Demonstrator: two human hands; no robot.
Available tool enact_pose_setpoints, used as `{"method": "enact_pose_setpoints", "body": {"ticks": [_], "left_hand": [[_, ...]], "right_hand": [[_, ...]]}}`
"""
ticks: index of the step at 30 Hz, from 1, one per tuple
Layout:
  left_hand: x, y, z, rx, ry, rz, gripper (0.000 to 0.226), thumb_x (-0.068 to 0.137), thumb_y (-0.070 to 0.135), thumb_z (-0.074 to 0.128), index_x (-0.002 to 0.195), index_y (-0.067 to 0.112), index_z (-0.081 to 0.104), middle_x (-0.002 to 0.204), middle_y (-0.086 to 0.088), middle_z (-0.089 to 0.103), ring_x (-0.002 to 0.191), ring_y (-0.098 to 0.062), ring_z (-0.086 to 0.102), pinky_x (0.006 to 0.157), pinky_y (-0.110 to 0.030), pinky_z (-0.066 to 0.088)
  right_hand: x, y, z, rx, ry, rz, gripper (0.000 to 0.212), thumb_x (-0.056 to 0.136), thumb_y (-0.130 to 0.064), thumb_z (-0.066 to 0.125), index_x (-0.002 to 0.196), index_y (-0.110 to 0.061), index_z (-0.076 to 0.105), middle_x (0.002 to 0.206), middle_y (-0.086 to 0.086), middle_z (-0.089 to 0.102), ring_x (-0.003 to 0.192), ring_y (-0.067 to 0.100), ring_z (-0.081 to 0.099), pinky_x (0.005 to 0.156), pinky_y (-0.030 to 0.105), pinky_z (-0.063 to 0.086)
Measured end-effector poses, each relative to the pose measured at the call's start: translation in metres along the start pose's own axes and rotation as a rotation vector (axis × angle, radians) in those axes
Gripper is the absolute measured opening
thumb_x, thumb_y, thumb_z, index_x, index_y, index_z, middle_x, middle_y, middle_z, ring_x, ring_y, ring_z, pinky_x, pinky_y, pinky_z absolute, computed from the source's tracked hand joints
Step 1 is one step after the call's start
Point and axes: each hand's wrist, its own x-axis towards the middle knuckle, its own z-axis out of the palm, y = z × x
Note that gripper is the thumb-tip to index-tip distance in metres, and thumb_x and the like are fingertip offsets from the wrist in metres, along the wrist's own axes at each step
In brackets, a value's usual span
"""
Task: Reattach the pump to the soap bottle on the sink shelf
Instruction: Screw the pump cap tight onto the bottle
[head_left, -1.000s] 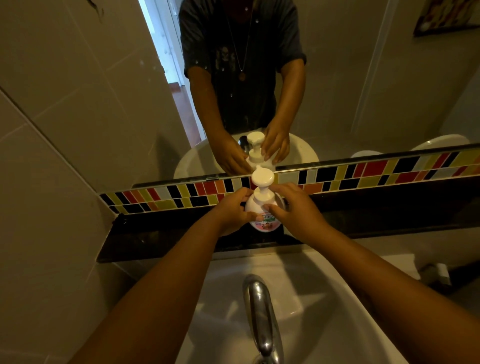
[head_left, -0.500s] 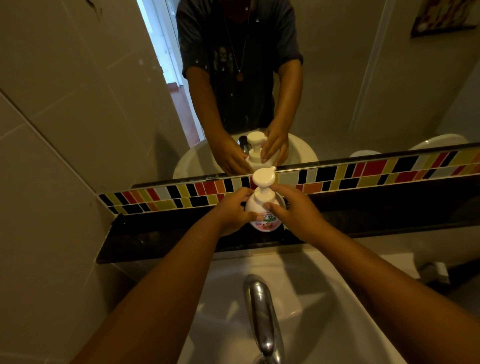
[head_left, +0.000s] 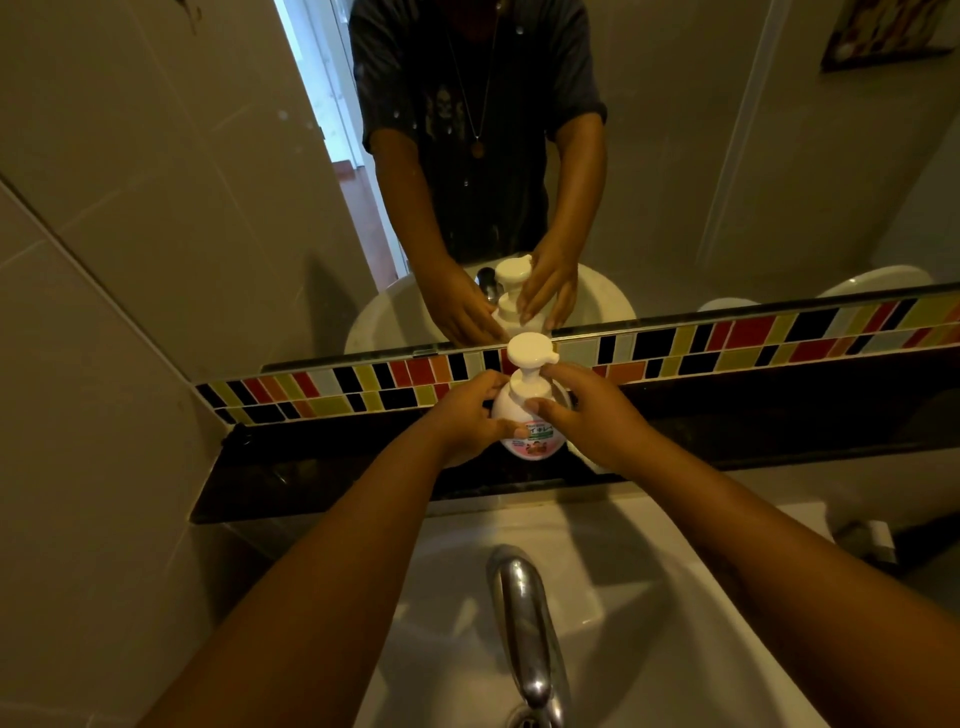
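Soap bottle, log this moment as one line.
soap bottle: upright on shelf | pump: on | left hand: on body | right hand: at neck

The soap bottle (head_left: 527, 415) and its pump (head_left: 531, 351) look like smooth white plastic with a soft sheen, the bottle wearing a glossy printed label (head_left: 535, 439). The tap (head_left: 524, 623) is polished metal, the basin (head_left: 649, 623) glossy white ceramic, the shelf (head_left: 322, 483) dark polished stone. Behind, the mosaic strip (head_left: 727, 343) is glazed tile, the mirror (head_left: 675, 156) water-spotted glass, and the wall tiles (head_left: 93, 364) a smooth satin beige.
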Motion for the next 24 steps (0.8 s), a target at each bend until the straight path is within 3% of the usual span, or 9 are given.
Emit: {"method": "enact_pose_setpoints", "body": {"ticks": [8, 13, 15, 20, 24], "left_hand": [[-0.004, 0.001, -0.001, 0.009, -0.008, 0.023, 0.059, 0.078, 0.012, 0.077, 0.129, 0.017, 0.048, 0.138, -0.01, 0.055, 0.12, -0.028, 0.058, 0.097, -0.045, 0.052], [-0.003, 0.004, -0.004, 0.036, -0.035, 0.025, 0.058, 0.079, 0.014, 0.076, 0.129, 0.016, 0.047, 0.135, -0.009, 0.057, 0.119, -0.027, 0.059, 0.092, -0.037, 0.053], [-0.003, 0.003, -0.003, 0.04, -0.031, 0.034, 0.059, 0.078, 0.015, 0.076, 0.129, 0.016, 0.047, 0.135, -0.009, 0.058, 0.118, -0.027, 0.06, 0.093, -0.039, 0.053], [-0.007, -0.004, 0.003, 0.004, 0.029, 0.073, 0.055, 0.079, 0.015, 0.076, 0.127, 0.018, 0.049, 0.129, -0.006, 0.06, 0.115, -0.024, 0.061, 0.093, -0.041, 0.054], [-0.007, -0.007, 0.007, -0.015, 0.064, 0.084, 0.052, 0.081, 0.014, 0.074, 0.126, 0.019, 0.05, 0.127, -0.005, 0.061, 0.113, -0.023, 0.061, 0.092, -0.04, 0.055]], "right_hand": [[-0.009, 0.004, 0.021, -0.107, 0.222, -0.036, 0.049, 0.082, -0.03, 0.066, 0.127, -0.017, 0.052, 0.129, 0.007, 0.058, 0.12, 0.023, 0.052, 0.091, 0.028, 0.04], [0.006, 0.003, 0.003, -0.039, 0.005, -0.03, 0.051, 0.082, -0.026, 0.067, 0.13, -0.02, 0.049, 0.133, 0.009, 0.054, 0.124, 0.025, 0.049, 0.1, 0.044, 0.045], [0.006, 0.004, 0.004, -0.004, -0.011, -0.037, 0.048, 0.084, -0.025, 0.065, 0.129, -0.02, 0.051, 0.132, 0.008, 0.055, 0.121, 0.024, 0.051, 0.097, 0.039, 0.045], [0.001, 0.004, 0.026, 0.051, 0.207, -0.035, 0.041, 0.082, -0.025, 0.067, 0.12, -0.017, 0.055, 0.118, 0.005, 0.058, 0.104, 0.013, 0.051, 0.084, 0.028, 0.043], [0.003, 0.007, 0.033, 0.025, 0.285, -0.039, 0.038, 0.082, -0.026, 0.067, 0.117, -0.017, 0.057, 0.118, 0.007, 0.06, 0.104, 0.012, 0.051, 0.084, 0.027, 0.042]]}}
